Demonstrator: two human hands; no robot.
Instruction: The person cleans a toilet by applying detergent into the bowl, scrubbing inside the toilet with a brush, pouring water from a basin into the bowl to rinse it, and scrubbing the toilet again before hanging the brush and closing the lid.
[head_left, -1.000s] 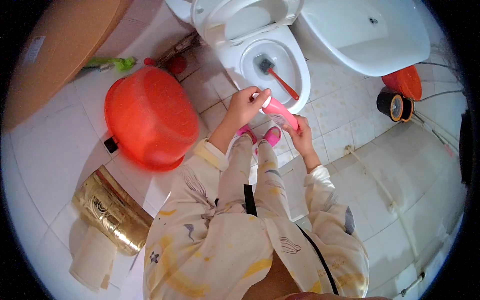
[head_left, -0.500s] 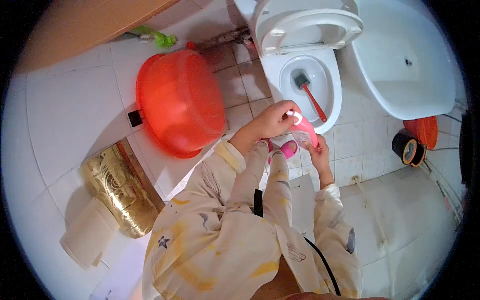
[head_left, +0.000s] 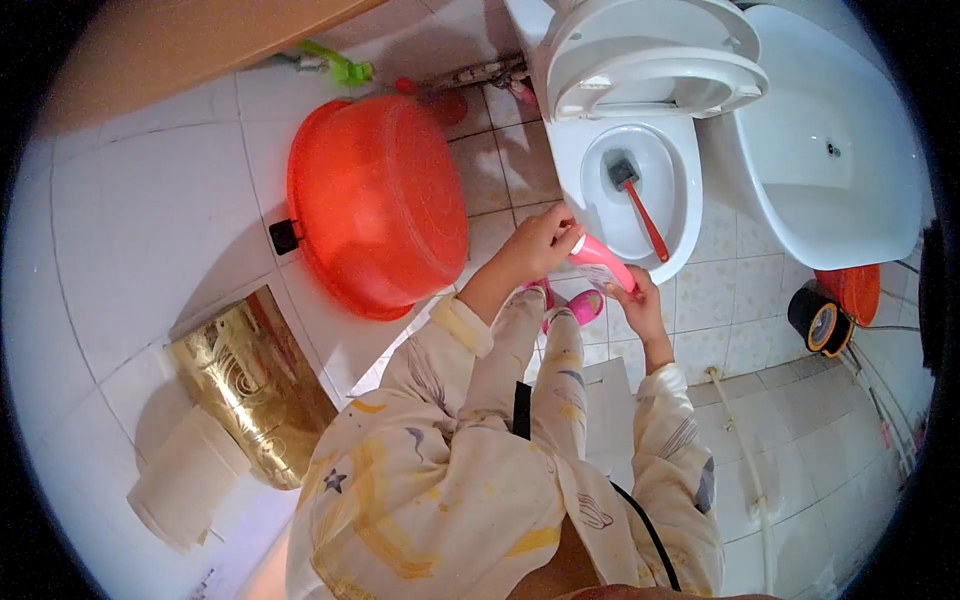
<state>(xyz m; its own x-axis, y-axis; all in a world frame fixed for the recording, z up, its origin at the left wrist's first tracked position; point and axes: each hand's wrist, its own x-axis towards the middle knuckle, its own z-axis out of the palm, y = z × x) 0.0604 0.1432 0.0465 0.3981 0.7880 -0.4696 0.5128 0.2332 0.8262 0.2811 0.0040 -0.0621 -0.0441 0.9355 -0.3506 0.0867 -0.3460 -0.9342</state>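
Both my hands are on a pink bottle (head_left: 600,262) with a label on its side, held tilted in front of the toilet. My left hand (head_left: 538,245) has its fingers closed round the white cap (head_left: 578,245) at the neck end, covering most of it. My right hand (head_left: 642,305) grips the lower end of the bottle. Beyond them stands the white toilet (head_left: 690,170), lid and seat raised. A toilet brush (head_left: 647,220) with a red handle rests in the bowl, its dark head down inside.
A large orange-red basin (head_left: 385,205) leans against the wall at the left. To the right of the toilet is a white washbasin (head_left: 820,190). Black and orange containers (head_left: 822,320) and hoses are at far right. A gold box (head_left: 255,390) and a toilet roll (head_left: 190,475) are lower left.
My left hand has shifted over the bottle's cap, which shows less now. The bottle lies at a flatter tilt. The whole scene has slid slightly right and down as my head moved.
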